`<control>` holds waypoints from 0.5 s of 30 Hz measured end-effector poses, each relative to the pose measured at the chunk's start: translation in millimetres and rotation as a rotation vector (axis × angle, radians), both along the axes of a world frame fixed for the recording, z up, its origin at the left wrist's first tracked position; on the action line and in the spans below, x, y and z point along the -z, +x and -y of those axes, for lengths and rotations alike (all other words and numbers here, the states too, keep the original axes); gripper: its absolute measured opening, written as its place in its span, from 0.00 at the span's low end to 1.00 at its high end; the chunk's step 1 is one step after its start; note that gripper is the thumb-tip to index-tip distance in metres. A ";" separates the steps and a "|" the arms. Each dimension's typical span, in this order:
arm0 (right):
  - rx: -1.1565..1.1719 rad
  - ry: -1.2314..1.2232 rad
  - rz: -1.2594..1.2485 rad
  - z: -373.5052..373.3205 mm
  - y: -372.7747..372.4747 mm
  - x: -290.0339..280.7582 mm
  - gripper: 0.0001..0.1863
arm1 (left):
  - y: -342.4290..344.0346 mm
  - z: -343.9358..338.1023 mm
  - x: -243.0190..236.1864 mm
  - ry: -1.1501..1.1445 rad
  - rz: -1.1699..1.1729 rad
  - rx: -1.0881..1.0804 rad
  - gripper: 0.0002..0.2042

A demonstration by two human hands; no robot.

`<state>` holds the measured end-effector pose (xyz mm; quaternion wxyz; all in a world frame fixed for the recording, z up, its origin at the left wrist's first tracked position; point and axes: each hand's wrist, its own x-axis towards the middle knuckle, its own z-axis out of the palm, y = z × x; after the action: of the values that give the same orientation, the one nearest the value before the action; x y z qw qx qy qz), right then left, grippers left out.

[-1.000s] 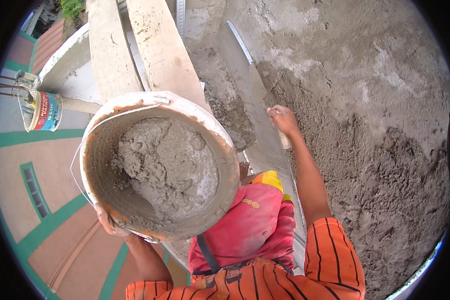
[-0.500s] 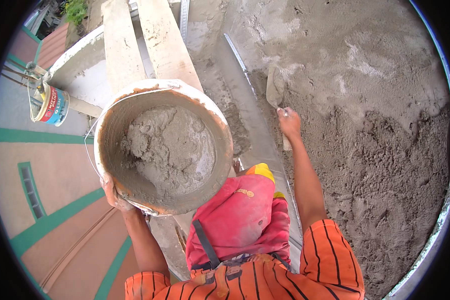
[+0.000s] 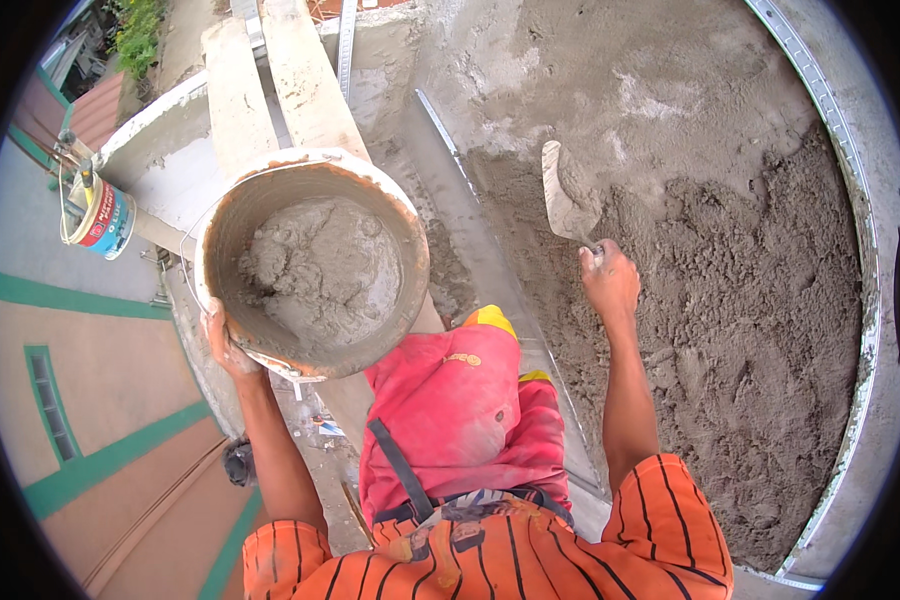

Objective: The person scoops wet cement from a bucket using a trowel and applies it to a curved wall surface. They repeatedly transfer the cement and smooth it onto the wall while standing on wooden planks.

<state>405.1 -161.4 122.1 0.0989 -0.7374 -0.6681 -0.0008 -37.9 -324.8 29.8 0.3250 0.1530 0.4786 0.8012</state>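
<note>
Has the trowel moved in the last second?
Yes. The trowel in the right hand has lifted off the straightedge and swung right, its blade now against the mortared wall.

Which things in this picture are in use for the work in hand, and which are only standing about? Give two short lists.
In use:
- bucket of wet mortar, gripped by the left hand
- trowel, held by the right hand
- mortar bed beside the trowel

Standing about:
- paint can, off to the left
- wooden planks beyond the bucket
- metal straightedge lying on the surface
</note>
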 end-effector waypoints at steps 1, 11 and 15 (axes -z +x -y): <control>-0.014 0.023 0.014 8.7 -6.4 -12.7 0.17 | 0.2 -1.5 -0.8 0.018 -0.014 0.008 0.23; -0.597 -1.045 -1.125 37.5 -49.0 -77.9 0.15 | -2.2 -2.9 -6.5 0.076 -0.007 0.090 0.23; -0.034 -0.455 -0.800 15.4 6.5 -34.3 0.14 | -5.4 -7.8 -2.2 0.017 -0.007 0.122 0.22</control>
<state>411.6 -176.8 156.4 0.1845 -0.6716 -0.5727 0.4324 -43.3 -316.9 32.0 0.3701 0.1871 0.4627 0.7835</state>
